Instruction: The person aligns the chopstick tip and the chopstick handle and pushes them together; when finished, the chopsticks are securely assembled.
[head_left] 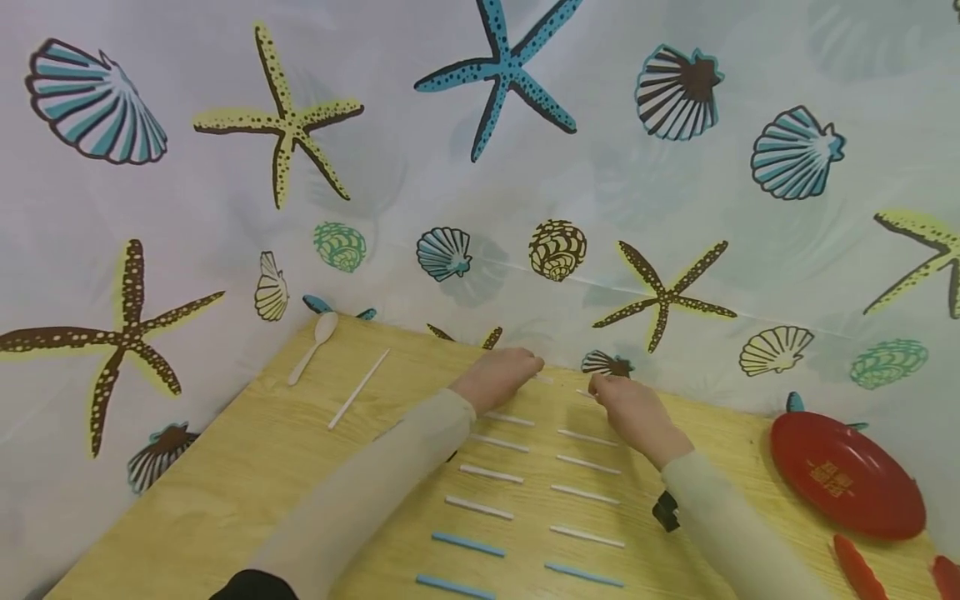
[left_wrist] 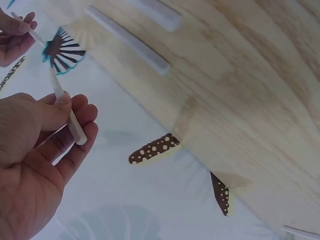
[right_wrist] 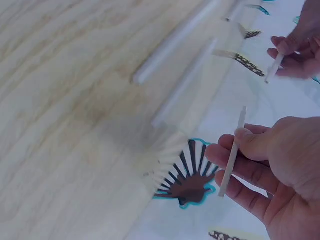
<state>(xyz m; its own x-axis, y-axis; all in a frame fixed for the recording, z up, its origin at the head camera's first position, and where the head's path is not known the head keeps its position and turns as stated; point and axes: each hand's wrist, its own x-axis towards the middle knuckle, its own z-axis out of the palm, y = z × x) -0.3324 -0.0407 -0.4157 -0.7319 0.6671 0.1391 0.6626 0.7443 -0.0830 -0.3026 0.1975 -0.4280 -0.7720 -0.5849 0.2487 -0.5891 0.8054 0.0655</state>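
Note:
Near the far edge of the wooden table, my left hand point(head_left: 497, 379) pinches a short white stick point(left_wrist: 75, 127) between thumb and fingers. To its right, my right hand point(head_left: 636, 414) holds another short white stick point(right_wrist: 233, 162) in the same way, thumb on top. A small gap separates the two sticks in the wrist views. Below the hands lie two columns of short sticks: a left column with white sticks point(head_left: 480, 507) and blue sticks point(head_left: 468, 544), and a right column with white sticks point(head_left: 587, 536) and a blue stick point(head_left: 583, 575).
A longer white stick point(head_left: 358, 389) and a white spoon point(head_left: 313, 347) lie at the table's left. On the right is a red plate point(head_left: 847, 475), with red pieces point(head_left: 858, 567) in front of it. A cloth point(head_left: 390, 192) printed with shells and starfish hangs behind the table.

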